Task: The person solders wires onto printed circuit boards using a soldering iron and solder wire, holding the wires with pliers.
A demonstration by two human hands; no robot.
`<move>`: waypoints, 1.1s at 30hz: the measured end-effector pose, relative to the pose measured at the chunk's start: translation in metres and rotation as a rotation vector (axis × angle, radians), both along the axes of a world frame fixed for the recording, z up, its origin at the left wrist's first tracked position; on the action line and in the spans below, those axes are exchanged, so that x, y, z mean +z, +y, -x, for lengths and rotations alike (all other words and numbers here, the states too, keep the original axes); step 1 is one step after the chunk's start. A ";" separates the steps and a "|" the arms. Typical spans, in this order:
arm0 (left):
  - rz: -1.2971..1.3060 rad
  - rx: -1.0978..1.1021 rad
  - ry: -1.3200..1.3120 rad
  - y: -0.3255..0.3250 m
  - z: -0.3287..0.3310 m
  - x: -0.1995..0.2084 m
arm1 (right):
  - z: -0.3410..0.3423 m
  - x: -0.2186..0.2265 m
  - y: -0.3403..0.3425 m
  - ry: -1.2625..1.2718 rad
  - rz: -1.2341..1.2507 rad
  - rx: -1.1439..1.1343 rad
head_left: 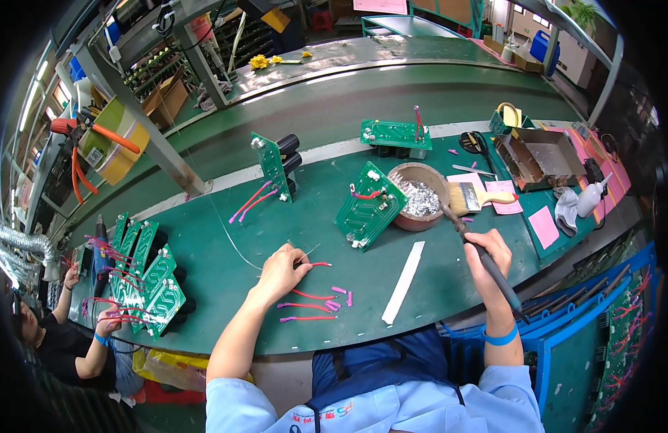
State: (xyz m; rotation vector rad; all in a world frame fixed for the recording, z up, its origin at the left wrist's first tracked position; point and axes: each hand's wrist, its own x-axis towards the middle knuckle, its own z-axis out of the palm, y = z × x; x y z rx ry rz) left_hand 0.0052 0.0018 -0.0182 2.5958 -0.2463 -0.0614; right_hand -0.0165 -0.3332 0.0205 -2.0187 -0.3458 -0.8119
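Observation:
My right hand (489, 252) is wrapped round a soldering iron (485, 254). The iron's tip end is at the rim of a brown bowl (419, 222) of silvery metal scraps. With fingers pinched, my left hand (282, 273) holds a thin solder wire (236, 244) that trails up to the far left. A red lead (320, 264) sticks out beside those fingertips; whether it is gripped too is hidden. Below lie several red leads (305, 307) with purple ends and loose purple sleeves (339, 290). A green circuit board (370, 206) leans against the bowl.
Other circuit boards stand behind (397, 134) and at left (143, 278). A brush (485, 196), scissors (475, 144), cardboard box (536, 159) and white bottle (592, 196) are at right. A white strip (404, 281) lies in front. A co-worker's hand (108, 321) touches leads at far left.

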 end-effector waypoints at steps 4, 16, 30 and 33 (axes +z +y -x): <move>0.242 0.151 0.133 -0.015 0.002 0.027 | 0.011 0.008 -0.004 -0.042 -0.006 0.066; 0.535 -0.041 -0.352 -0.086 -0.024 0.053 | 0.000 0.017 0.014 0.098 -0.359 0.313; 0.456 -0.005 -0.419 -0.090 -0.026 0.049 | -0.026 0.012 0.029 0.186 -0.468 0.381; 0.465 0.002 -0.409 -0.090 -0.026 0.047 | -0.028 0.012 0.029 0.174 -0.441 0.365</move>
